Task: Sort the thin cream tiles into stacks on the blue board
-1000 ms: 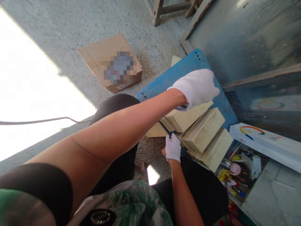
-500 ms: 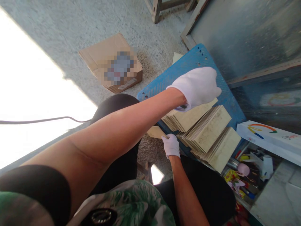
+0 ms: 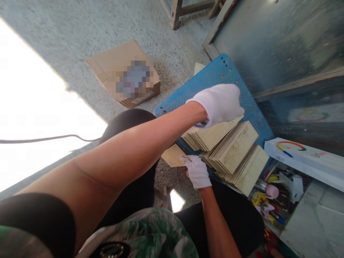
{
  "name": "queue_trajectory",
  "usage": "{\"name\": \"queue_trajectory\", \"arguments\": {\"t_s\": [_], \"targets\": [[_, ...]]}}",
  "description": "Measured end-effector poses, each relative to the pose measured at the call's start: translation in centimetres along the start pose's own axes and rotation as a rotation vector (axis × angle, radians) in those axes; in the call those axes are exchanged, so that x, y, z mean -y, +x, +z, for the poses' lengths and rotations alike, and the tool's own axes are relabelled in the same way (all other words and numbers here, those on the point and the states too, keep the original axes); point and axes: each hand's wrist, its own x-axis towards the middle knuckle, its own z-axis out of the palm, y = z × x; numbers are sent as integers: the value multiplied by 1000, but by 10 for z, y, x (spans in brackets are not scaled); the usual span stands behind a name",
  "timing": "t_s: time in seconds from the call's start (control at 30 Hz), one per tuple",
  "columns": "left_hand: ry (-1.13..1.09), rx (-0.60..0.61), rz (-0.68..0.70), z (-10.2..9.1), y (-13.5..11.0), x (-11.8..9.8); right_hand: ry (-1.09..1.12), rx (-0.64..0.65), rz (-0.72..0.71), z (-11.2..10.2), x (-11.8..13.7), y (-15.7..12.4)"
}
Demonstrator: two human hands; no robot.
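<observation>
My right hand [image 3: 198, 172], in a white glove, is closed on one thin pale rectangular board [image 3: 172, 156], holding it at its edge over the gap between my knees. Beside it, several rows of similar thin boards [image 3: 239, 147] lean together on a blue plastic surface [image 3: 177, 96]. My left hand [image 3: 219, 103], also white-gloved, reaches across to the far row and hangs right over its upper end. Its back faces me and the fingers curl down out of sight, so I cannot see whether it grips a board.
An opened cardboard box [image 3: 120, 59] stands on the concrete floor, with a blurred patch over it. On the right are a long white box [image 3: 303, 154] and an open drawer of small items [image 3: 276, 193]. A framed metal panel [image 3: 282, 46] and a wooden stand leg [image 3: 175, 16] are beyond.
My right hand has turned and come slightly nearer my body, and more of the board's face shows. The left hand stays over the far row. The whole view has shifted a little.
</observation>
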Motion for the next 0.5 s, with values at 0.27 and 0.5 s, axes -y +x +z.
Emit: {"name": "queue_trajectory", "arguments": {"t_s": [0.27, 0.5], "targets": [[50, 152, 63, -2, -2, -1, 733, -307, 41, -115, -24, -15], [0, 301, 97, 27, 2, -5, 1230, -529, -110, -184, -23, 21]]}}
